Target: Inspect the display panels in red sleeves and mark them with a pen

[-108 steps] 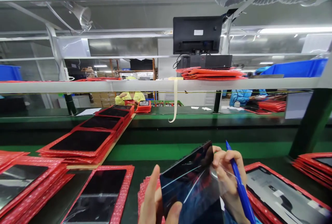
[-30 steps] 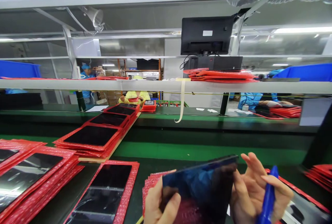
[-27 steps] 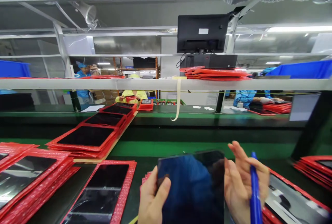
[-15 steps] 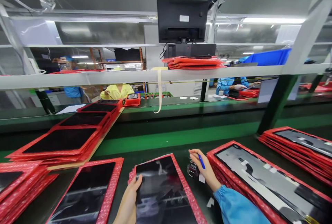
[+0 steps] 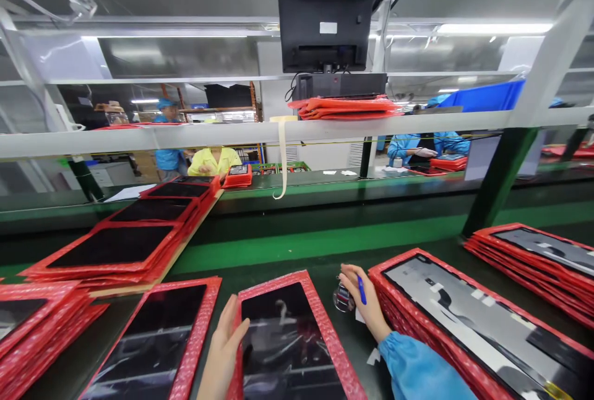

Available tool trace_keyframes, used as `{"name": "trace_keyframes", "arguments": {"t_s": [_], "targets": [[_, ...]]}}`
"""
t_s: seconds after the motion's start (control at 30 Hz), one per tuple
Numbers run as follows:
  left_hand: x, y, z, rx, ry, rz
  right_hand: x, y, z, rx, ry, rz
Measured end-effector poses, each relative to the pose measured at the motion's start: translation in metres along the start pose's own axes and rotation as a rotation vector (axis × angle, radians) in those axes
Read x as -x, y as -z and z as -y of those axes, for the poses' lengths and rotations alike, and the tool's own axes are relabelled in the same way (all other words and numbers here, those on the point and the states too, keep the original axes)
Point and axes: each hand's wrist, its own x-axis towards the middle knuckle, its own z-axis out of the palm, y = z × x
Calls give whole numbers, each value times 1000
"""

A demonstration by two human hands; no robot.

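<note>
A black glass screen panel lies on a red bubble-wrap sheet in front of me. At the left edge of that sheet is my left hand, with its fingers stretched out and its thumb apart. My right hand is closed around a blue pen, which points up between the fingers. Its fingertips are beside a small clear and metallic object on the bench, whose kind I cannot make out. White paper scraps lie near the right wrist.
Stacked grey-backed panels in red wrap stand at the right, with another stack behind. At the left are a wrapped black panel and a long row of stacks. A metal shelf beam crosses ahead. Co-workers sit beyond.
My left thumb has come off the black panel and the hand has shifted left, its fingers straightening. More red wrap shows along the panel's left side. My right hand still holds the pen.
</note>
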Motion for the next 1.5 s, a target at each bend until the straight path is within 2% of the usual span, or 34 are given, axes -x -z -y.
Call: {"name": "trace_keyframes", "arguments": {"t_s": [0.1, 0.17, 0.27, 0.4, 0.53, 0.83, 1.0, 1.1, 1.2, 1.3, 1.4, 1.5], "targets": [[4, 18, -16, -34, -115, -50, 9, -7, 10, 60, 81, -38], [7, 31, -20, -49, -121, -72, 22, -14, 18, 79, 105, 31], [14, 43, -12, -59, -15, -53, 48, -28, 26, 82, 111, 198], [29, 47, 8, -49, 233, 7, 76, -45, 25, 112, 103, 358], [36, 45, 9, -41, 388, 35, 87, -49, 14, 180, 116, 435], [31, 38, -7, -3, 519, 92, 88, -48, 4, 218, 153, 449], [22, 32, -9, -12, 489, 135, 88, -49, 5, 215, 149, 425], [21, 16, -10, 1, 422, 177, 87, -49, 4, 198, 145, 416], [25, -2, -8, 24, 356, 161, 86, -48, 5, 181, 139, 418], [25, -7, -10, 50, 317, 158, 84, -45, 12, 147, 117, 413], [15, 13, -20, 65, 280, 169, 82, -41, 21, 74, 54, 377], [-3, 54, -40, 50, 253, 125, 82, -39, 29, 20, -1, 354]]}}
